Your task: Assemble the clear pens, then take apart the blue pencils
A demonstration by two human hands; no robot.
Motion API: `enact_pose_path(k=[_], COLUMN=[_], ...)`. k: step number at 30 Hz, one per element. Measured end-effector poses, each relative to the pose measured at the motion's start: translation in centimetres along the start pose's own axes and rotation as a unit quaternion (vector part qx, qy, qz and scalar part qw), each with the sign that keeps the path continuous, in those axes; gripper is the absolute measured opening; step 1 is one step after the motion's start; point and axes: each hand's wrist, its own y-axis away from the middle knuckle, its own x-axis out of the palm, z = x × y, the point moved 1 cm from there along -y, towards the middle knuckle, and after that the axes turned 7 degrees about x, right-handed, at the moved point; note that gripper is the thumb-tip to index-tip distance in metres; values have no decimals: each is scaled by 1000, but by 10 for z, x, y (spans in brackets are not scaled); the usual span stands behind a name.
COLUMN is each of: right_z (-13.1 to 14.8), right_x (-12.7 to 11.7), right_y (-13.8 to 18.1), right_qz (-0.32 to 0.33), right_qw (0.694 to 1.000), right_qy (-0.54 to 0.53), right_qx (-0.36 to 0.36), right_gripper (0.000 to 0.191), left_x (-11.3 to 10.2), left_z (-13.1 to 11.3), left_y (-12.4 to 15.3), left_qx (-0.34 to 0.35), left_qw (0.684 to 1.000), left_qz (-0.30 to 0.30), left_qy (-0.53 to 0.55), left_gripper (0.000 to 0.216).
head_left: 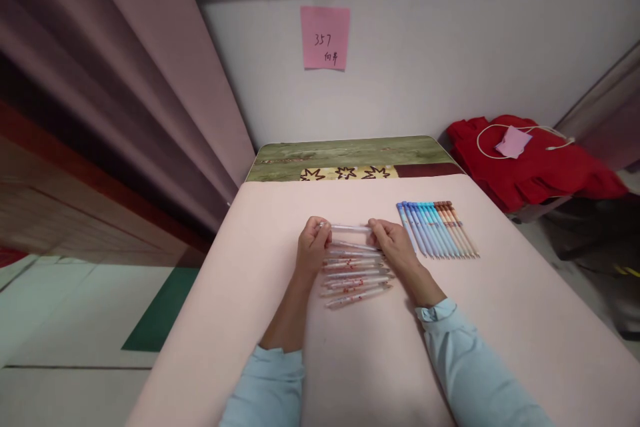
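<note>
light blue sleeves (473,357) come in nearest, pushed up the forearms, over a table (215,333) with a pale pink top. from the head view, both hands are nearly closed: the left hand (314,245) pinches the left end of a whitish pen (349,228) between thumb and finger, and the right hand (394,243) pinches its other end, remaining fingers curled in. that pen lies crosswise between them, just beyond a loose stack of pale pens (355,274) with red marks; whether it touches the table i cannot tell. to the right, a neat row of pens (437,230) runs from blue to brown, side by side.

the pen should be light, stiff and fairly slick, apt to roll; a pinch at both ends, or a grip around the middle of the barrel, looks secure. it seems hard to break in ordinary handling.

a pink note (325,38) on the wall (425,53) reads "357", with two handwritten characters beneath, unclear to me. no brand is legible on the pens.
</note>
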Motion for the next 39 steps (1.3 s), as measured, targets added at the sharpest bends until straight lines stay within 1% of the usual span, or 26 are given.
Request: enact_pose_path(k=[2, 5, 7, 9, 11, 13, 15, 17, 19, 21, 23, 25, 29, 32, 34, 36, 37, 39], right_z=[0, 3, 4, 4, 1, -1, 0, 3, 6, 8, 7, 5, 0, -3, -2, 0, 2, 6], right_x=[0, 1, 2, 2, 2, 1, -1, -3, -5, -5, -6, -6, -5, -3, -2, -3, -3, -4], right_y=[1, 1, 0, -2, -3, -3, -3, -1, 0, 1, 1, 0, -1, -3, -3, -2, -1, 0], right_qz=[13, 13, 11, 10, 6, 1, 4, 21, 37, 43, 36, 22, -5, -18, -21, -14, -7, 8], right_qw=[1000, 998, 995, 992, 992, 996, 998, 994, 986, 979, 978, 983, 989, 990, 989, 984, 979, 965], right_qy=[0, -55, -95, -123, -124, -85, -13, 65, 134, 179, 185, 156, 114, 110, 120, 153, 177, 231], right_qx=[15, 7, 6, 7, -1, -26, -58, -83, -92, -88, -85, -89, -90, -83, -79, -91, -103, -127], right_gripper=[43, 31, 26, 27, 30, 34, 32, 27, 26, 28, 28, 24, 16, 12, 14, 21, 23, 23], left_x=[0, -2, -4, -5, -6, -6, -7, -7, -7, -6, -7, -8, -10, -9, -9, -9, -9, -9], left_z=[0, 0, 1, 2, 4, 5, 7, 8, 9, 8, 8, 6, 3, 1, 1, 0, 0, 0], left_y=[0, 0, 0, -1, -2, -3, -4, -4, -4, -3, -2, -2, -3, -4, -4, -4, -4, -4], left_qx=[5, 8, 6, 10, 17, 21, 19, 15, 11, 11, 21, 43, 103, 111, 103, 99, 99, 99], left_qw=[1000, 1000, 999, 999, 999, 998, 999, 999, 999, 999, 997, 992, 965, 951, 947, 945, 945, 946], left_qz=[4, 3, 1, -4, -10, -13, -12, -12, -10, -8, -9, -20, -31, -25, -22, -16, -15, -15], left_qy=[-8, -24, -37, -46, -51, -49, -40, -36, -41, -50, -69, -116, -239, -287, -304, -312, -312, -309], left_gripper=[22, 22, 23, 22, 20, 20, 19, 19, 18, 19, 19, 19, 14, 14, 15, 17, 17, 18])
